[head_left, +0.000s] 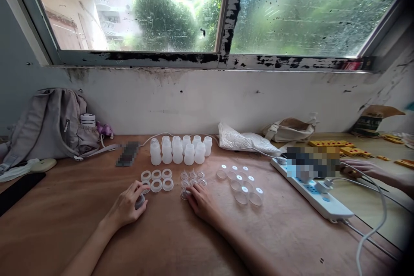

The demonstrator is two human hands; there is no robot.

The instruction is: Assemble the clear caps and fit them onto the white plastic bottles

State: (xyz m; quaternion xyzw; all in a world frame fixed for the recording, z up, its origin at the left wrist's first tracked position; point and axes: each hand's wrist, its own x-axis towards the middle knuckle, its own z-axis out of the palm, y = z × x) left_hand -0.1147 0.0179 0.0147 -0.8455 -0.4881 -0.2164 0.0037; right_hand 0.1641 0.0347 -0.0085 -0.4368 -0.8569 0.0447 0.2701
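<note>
The small clear piece (pixel 185 194) at the centre of the frame, a glossy, round-flanged thing, sits directly at the fingertips of the right hand (pixel 202 202), toward the upper left of that palm and much nearer to it than to the left hand (pixel 131 202). Being round, it shows no long axis across the bench (pixel 161 241); its neighbours, other clear pieces (pixel 192 174), stand with thin tips pointing up. The right fingers are bent down onto it, though whether they grip it cannot be told. The left fingers are curled around a greyish round piece (pixel 139 201), with smooth white rings (pixel 156 189) just beyond, one of them partly behind the hand. Above these, in the middle of the frame, stand frosted, narrow-waisted bottles (pixel 177 155). Right of centre are thin-walled transparent cups (pixel 256 199) topped with white discs. Beyond lie a crinkled white pouch (pixel 249 139) near the wall and a glossy white power strip (pixel 334 210); a co-worker's hand (pixel 362 166) shows at the right edge. The bench is smooth, reddish-brown and faintly marked.
</note>
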